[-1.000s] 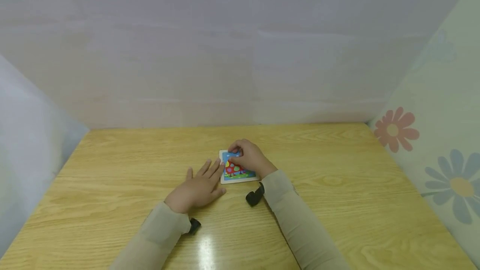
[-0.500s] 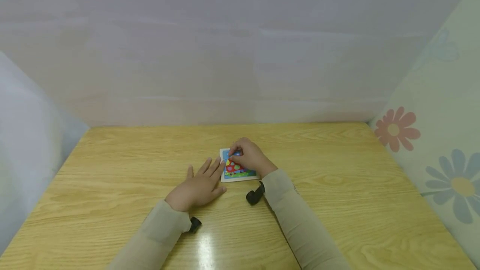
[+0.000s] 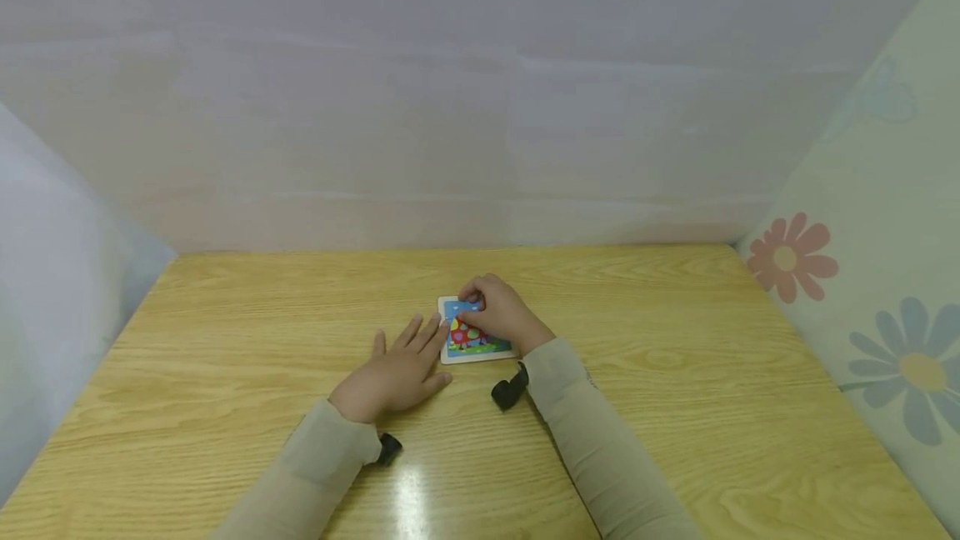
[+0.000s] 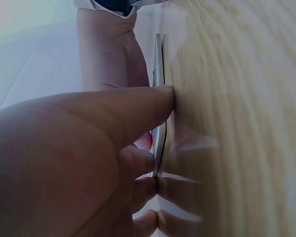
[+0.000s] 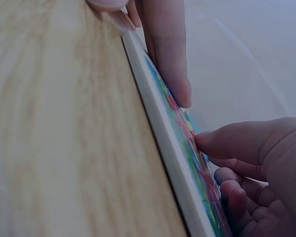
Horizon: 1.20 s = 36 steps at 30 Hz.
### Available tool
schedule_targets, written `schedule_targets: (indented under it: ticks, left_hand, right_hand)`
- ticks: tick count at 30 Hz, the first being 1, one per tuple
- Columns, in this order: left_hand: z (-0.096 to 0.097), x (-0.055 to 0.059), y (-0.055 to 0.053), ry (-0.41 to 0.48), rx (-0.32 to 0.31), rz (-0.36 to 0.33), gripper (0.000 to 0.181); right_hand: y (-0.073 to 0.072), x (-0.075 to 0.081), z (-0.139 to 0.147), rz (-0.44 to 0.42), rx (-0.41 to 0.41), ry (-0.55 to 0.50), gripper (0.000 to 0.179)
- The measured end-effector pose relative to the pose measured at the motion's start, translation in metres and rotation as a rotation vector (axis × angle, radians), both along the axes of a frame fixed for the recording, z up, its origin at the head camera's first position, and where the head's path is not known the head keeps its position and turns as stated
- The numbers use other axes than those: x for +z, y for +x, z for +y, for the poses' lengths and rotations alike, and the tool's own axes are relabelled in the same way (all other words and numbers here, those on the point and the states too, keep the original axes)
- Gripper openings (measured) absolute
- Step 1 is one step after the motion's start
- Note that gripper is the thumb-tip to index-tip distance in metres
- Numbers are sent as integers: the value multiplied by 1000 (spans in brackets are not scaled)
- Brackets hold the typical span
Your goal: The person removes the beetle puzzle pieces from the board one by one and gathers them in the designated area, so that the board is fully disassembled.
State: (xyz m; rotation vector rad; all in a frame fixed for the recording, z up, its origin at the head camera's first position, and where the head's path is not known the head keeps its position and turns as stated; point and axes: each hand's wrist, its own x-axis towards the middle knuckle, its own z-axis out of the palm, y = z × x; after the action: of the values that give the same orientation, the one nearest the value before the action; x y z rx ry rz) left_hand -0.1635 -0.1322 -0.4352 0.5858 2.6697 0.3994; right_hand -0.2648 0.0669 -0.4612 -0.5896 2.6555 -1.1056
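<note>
A small puzzle board (image 3: pixel 480 359) with a pale frame lies flat on the table. Its picture has a blue sky, a red shape with coloured dots and green grass. My left hand (image 3: pixel 392 377) lies spread on the table, its fingertips touching the board's left edge. In the right wrist view, a left finger (image 5: pixel 170 64) reaches onto the picture. My right hand (image 3: pixel 506 317) is over the board's right part, thumb and curled fingers pinching a slightly raised puzzle piece (image 5: pixel 189 121) with yellow on it. The right hand hides the picture's upper right.
The wooden table (image 3: pixel 225 340) ends at a pale back wall (image 3: pixel 480 148). A flower-printed wall (image 3: pixel 870 290) stands on the right, a white one (image 3: pixel 67 290) on the left. Black wrist straps (image 3: pixel 510 391) hang by both sleeves.
Both hands stay almost where they were. The right thumb and fingers shift only slightly over the picture, and the view drifts a little.
</note>
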Motion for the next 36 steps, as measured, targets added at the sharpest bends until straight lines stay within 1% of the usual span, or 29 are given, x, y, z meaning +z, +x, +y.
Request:
schedule_targets:
  ticks: [10,14,19,24,30,36]
  left_hand:
    - [0,2,0,-19,-5,-11,76]
    - [-1,1,0,-29,-8,-10,76]
    - [-1,0,0,-26,-10,-7,76]
    - [-1,1,-1,-19,-8,-9,76]
    - [-1,0,-1,-16,-8,-9,76]
    - [-1,1,-1,-19,-11,-10,76]
  right_hand:
    - [-2,-3,-1,-15,-11,-8,26]
    - [-1,-3,-1,-35,-12,-19,27]
    - [-1,-2,-2,-36,-15,-18,28]
    - [-1,-2,-2,-10,4,4,29]
    - [-1,-3,-2,-14,31,24,30]
    - [1,0,-3,-14,39,44,30]
